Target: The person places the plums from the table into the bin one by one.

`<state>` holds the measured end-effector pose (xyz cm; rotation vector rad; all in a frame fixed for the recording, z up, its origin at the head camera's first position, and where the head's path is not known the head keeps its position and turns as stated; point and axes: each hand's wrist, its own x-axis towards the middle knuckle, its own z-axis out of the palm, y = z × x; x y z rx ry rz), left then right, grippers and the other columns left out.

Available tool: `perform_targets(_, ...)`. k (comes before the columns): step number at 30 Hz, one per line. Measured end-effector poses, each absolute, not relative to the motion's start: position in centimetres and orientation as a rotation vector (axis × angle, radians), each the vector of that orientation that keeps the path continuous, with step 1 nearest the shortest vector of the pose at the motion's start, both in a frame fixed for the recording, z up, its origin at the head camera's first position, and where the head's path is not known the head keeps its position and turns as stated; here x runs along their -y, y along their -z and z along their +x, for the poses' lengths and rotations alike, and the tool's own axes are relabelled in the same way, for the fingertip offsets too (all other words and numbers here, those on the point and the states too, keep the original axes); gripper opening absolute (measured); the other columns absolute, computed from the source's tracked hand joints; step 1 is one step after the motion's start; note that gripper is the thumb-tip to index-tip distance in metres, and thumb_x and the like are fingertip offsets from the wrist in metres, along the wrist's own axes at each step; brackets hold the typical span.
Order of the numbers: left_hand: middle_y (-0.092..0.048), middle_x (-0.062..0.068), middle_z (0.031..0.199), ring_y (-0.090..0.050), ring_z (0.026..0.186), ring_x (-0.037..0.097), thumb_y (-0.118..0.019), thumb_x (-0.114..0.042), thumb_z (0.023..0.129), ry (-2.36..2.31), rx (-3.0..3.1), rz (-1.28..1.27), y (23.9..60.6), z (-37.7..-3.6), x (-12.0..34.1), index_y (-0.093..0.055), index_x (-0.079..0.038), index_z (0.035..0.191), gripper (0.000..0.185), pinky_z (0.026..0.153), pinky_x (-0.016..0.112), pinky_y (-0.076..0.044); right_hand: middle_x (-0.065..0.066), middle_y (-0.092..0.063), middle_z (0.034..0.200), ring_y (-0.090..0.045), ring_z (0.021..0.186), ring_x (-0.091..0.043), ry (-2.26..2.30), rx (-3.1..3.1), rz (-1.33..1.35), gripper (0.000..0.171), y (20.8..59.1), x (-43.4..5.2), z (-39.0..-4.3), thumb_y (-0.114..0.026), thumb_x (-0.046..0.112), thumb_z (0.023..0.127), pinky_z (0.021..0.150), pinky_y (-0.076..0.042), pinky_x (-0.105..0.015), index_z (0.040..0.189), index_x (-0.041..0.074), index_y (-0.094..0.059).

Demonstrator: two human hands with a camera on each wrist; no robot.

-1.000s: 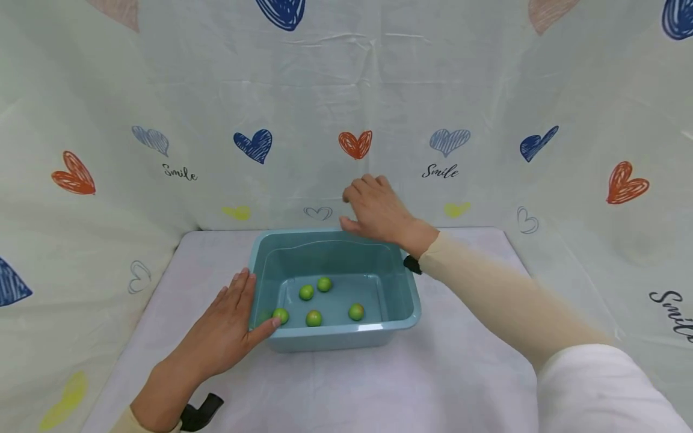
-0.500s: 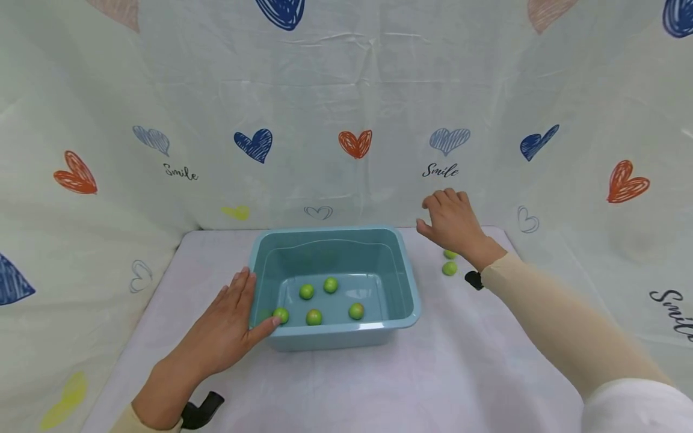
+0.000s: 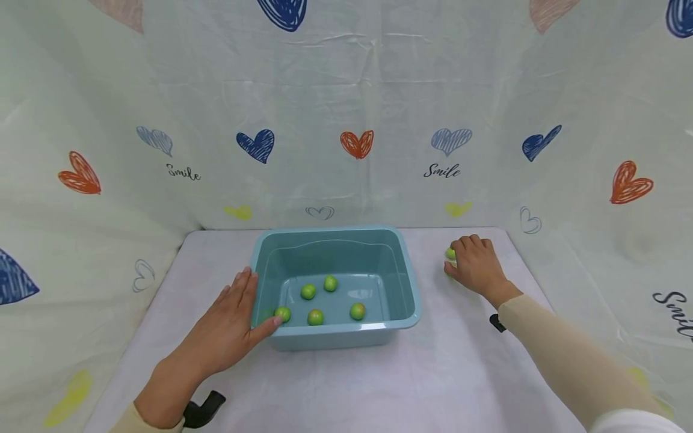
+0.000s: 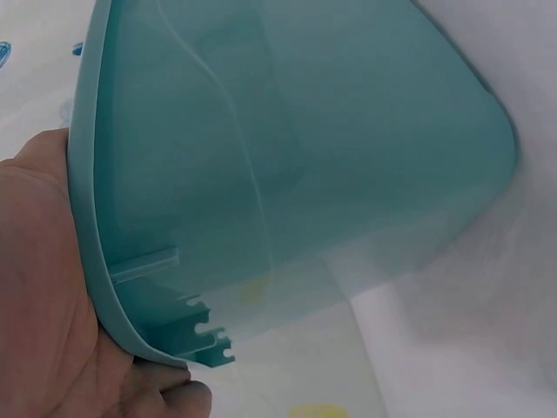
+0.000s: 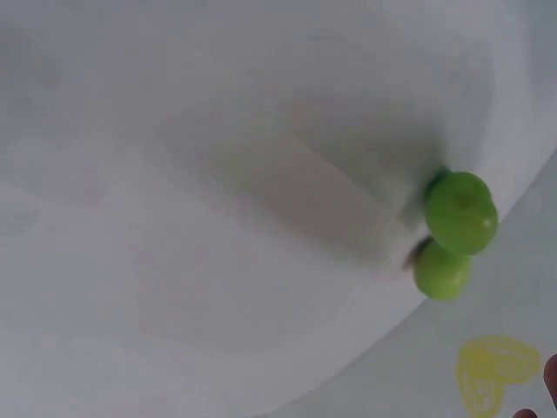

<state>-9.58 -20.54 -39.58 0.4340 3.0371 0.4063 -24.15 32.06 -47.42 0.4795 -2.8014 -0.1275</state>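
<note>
A light teal plastic basin stands mid-table in the head view, with several small round green fruits on its floor, some tinged reddish. My left hand rests along its left side, fingers straight, thumb over the near left corner of the rim. In the left wrist view, that hand lies against the basin's rim. Right of the basin, my right hand hovers over two more green fruits, partly covering them. The right wrist view shows both fruits close together, apart from my fingertips.
The table has a white cover and reaches the back curtain, printed with hearts and "Smile". A black wrist strap piece sticks out below my left wrist, another below my right.
My right hand has moved from above the basin's back rim to the right and down to the two fruits on the table. One fruit in the basin has rolled slightly right. My left hand stays put.
</note>
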Motion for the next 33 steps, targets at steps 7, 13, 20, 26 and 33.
perform_targets(7,-0.016,0.030,0.173,-0.023,0.158,0.049,-0.052,-0.070,0.101,-0.392,-3.041,0.424,39.7,-9.6,20.5,-0.019,0.010,0.164,0.107,0.125,0.067,-0.025,-0.022,-0.064,0.109,-0.055,0.104,-0.041,0.160,2.795,0.493,0.044,50.3,-33.5,-23.5,-0.077,0.032,0.091,0.091,-0.046,-0.059,0.111,-0.004,-0.060)
perform_targets(13,-0.017,0.030,0.172,-0.024,0.158,0.049,-0.052,-0.070,0.101,-0.387,-3.050,0.428,39.7,-9.5,20.5,-0.021,0.010,0.163,0.106,0.125,0.067,-0.026,-0.021,-0.064,0.108,-0.055,0.104,-0.041,0.171,2.810,0.509,0.047,51.4,-34.1,-23.5,-0.080,0.031,0.091,0.091,-0.046,-0.059,0.114,-0.005,-0.059)
perform_targets(20,-0.017,0.031,0.172,-0.025,0.158,0.050,-0.053,-0.070,0.101,-0.389,-3.042,0.419,39.6,-9.5,20.4,-0.021,0.010,0.163,0.106,0.125,0.067,-0.026,-0.023,-0.064,0.114,-0.055,0.108,-0.043,0.143,2.822,0.528,0.045,52.2,-34.6,-23.9,-0.081,0.024,0.089,0.091,-0.045,-0.060,0.116,-0.005,-0.059)
perform_targets(26,-0.017,0.031,0.172,-0.025,0.157,0.050,-0.053,-0.070,0.101,-0.385,-3.042,0.410,39.5,-9.6,20.3,-0.021,0.010,0.163,0.107,0.124,0.067,-0.027,-0.022,-0.064,0.116,-0.054,0.109,-0.041,0.122,2.826,0.556,0.036,52.7,-34.8,-24.0,-0.077,0.019,0.090,0.091,-0.044,-0.058,0.113,-0.002,-0.058)
perform_targets(33,-0.017,0.031,0.172,-0.025,0.157,0.050,-0.053,-0.069,0.101,-0.390,-3.050,0.427,39.6,-9.5,20.4,-0.021,0.010,0.163,0.106,0.124,0.067,-0.027,-0.018,-0.061,0.105,-0.053,0.104,-0.040,0.129,2.842,0.522,0.037,52.6,-34.5,-23.8,-0.078,0.023,0.091,0.091,-0.043,-0.058,0.110,-0.001,-0.057)
